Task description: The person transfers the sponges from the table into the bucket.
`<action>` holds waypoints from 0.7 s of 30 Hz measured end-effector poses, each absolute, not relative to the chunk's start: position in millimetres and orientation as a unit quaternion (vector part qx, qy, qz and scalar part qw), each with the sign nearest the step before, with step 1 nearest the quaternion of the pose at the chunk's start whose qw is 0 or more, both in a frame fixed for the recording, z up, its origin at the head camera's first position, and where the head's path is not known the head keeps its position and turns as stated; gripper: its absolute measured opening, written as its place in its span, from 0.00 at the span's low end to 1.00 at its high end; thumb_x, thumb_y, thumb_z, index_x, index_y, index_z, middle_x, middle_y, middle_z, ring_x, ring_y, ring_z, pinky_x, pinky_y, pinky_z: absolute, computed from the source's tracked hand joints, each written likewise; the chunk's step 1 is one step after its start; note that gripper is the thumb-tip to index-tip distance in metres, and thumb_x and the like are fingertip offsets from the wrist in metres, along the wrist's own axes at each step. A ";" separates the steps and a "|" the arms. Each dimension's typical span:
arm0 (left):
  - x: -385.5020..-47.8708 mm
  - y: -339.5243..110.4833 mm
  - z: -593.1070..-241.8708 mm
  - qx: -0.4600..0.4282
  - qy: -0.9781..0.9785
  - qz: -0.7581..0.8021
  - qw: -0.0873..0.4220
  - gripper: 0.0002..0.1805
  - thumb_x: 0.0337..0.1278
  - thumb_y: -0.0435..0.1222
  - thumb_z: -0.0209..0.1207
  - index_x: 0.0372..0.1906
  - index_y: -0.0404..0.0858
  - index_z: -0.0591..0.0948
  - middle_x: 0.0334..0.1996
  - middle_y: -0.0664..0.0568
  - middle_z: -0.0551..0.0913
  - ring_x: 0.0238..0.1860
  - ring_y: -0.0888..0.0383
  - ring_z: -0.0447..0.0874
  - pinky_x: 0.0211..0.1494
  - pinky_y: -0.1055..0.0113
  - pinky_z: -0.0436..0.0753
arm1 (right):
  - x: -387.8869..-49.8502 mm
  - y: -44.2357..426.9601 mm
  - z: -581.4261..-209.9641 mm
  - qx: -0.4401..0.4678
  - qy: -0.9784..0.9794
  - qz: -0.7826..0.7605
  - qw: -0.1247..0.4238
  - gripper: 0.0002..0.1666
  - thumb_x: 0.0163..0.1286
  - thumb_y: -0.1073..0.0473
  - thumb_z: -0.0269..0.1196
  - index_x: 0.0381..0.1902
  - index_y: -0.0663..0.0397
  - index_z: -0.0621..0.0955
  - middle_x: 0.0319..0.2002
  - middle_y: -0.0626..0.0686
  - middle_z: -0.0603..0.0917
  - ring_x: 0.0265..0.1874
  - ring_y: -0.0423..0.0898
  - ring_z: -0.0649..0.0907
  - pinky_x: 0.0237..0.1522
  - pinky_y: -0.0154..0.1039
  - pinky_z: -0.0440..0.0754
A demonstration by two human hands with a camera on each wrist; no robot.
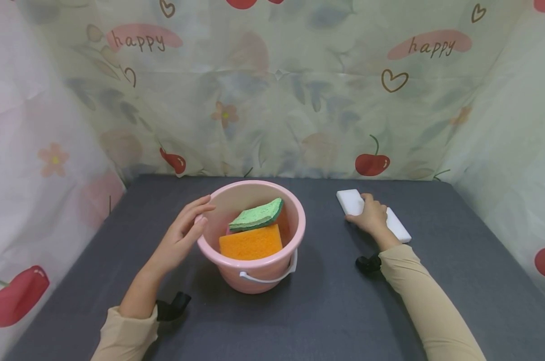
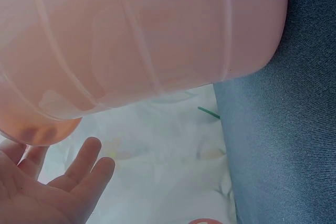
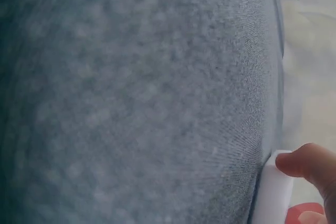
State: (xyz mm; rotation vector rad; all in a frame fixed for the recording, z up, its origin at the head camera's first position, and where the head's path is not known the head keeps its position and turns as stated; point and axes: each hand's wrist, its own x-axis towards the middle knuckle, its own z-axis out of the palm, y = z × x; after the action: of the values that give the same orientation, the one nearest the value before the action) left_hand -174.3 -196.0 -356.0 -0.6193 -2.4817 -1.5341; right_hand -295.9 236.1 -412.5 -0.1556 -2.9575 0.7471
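A pink bucket [image 1: 258, 276] stands left of centre on the dark table, its white handle [image 1: 268, 281] hanging down in front. Inside it are an orange sponge [image 1: 250, 243] and, leaning above that, a green scouring sponge [image 1: 256, 214]. At the bucket's left rim is my left hand [image 1: 184, 233], its fingers loosely extended and touching the rim; the left wrist view has the bucket's side [image 2: 157, 30] above those fingers [image 2: 86, 158]. Over on the right, my right hand [image 1: 370, 216] grips a white sponge [image 1: 397, 225] that lies flat, thumb on its near side [image 3: 296, 163].
The grey-black tabletop [image 1: 326, 321] runs back to a patterned curtain [image 1: 277, 100], with more curtain along both sides. A sliver of pink shows beneath the green sponge. Black straps [image 1: 173, 307] circle the wrists.
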 end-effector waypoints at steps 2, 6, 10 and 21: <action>-174.3 -195.9 -355.8 -0.207 -0.830 -0.512 0.079 0.19 0.68 0.35 0.45 0.60 0.34 0.70 0.71 0.48 0.58 0.69 0.49 0.56 0.67 0.42 0.61 | -296.4 236.8 -413.0 -0.055 -0.964 0.253 0.051 0.47 0.53 0.53 0.67 0.65 0.68 0.59 0.57 0.76 0.69 0.53 0.71 0.68 0.54 0.61 0.63; -174.1 -195.7 -355.4 -0.207 -0.830 -0.511 0.079 0.19 0.68 0.35 0.45 0.61 0.34 0.70 0.71 0.48 0.58 0.69 0.49 0.56 0.67 0.42 0.61 | -298.1 240.4 -411.1 -0.051 -0.956 0.280 0.068 0.46 0.54 0.54 0.65 0.65 0.67 0.60 0.58 0.75 0.68 0.54 0.71 0.68 0.55 0.61 0.63; -173.6 -195.6 -354.9 -0.206 -0.832 -0.508 0.079 0.19 0.68 0.35 0.45 0.61 0.34 0.70 0.71 0.49 0.58 0.69 0.50 0.56 0.68 0.49 0.63 | -297.3 244.0 -405.4 -0.029 -0.942 0.321 0.089 0.43 0.54 0.57 0.64 0.63 0.70 0.61 0.58 0.75 0.66 0.57 0.69 0.67 0.57 0.60 0.63; -174.3 -195.6 -355.7 -0.208 -0.827 -0.515 0.079 0.19 0.68 0.35 0.45 0.60 0.34 0.70 0.71 0.48 0.58 0.69 0.50 0.56 0.67 0.41 0.60 | -289.0 246.3 -391.5 -0.006 -0.926 0.355 0.125 0.36 0.56 0.60 0.64 0.60 0.72 0.66 0.56 0.74 0.68 0.56 0.66 0.66 0.58 0.59 0.66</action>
State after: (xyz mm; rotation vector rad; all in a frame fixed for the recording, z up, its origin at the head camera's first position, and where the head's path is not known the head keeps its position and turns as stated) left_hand -174.3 -195.6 -355.7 -0.6234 -2.4770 -1.5431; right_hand -289.0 246.3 -391.5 -0.0176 -2.6990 1.0358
